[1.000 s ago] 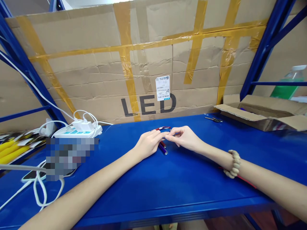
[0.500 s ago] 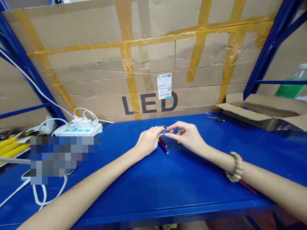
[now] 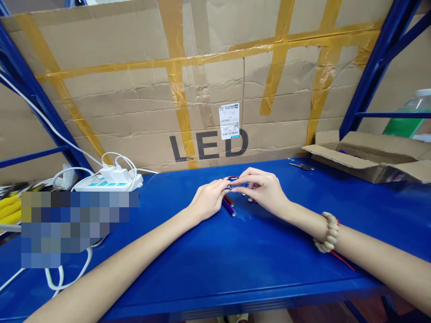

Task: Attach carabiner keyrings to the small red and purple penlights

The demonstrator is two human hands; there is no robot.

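Both hands meet at the middle of a blue shelf top (image 3: 235, 255). My left hand (image 3: 208, 199) is closed, its fingertips pinching a small metal clip (image 3: 230, 181) with a red part. My right hand (image 3: 262, 189), with a bead bracelet on its wrist, pinches the same small piece from the other side. Under the hands lie a purple pen-like tube (image 3: 229, 208) and a red one (image 3: 229, 200), each with a silver tip. What else the fingers cover is hidden.
A large taped cardboard sheet marked LED (image 3: 208, 89) stands behind. A white power strip (image 3: 107, 181) with plugs and cables sits at left, yellow items beyond it. An open cardboard box (image 3: 367, 157) lies at right, a small metal tool (image 3: 301, 167) near it. Blue rack posts flank both sides.
My hands lifted slightly and closed in on the small clip. The right hand shifted a little farther back over the tubes. The tubes on the shelf stayed put.
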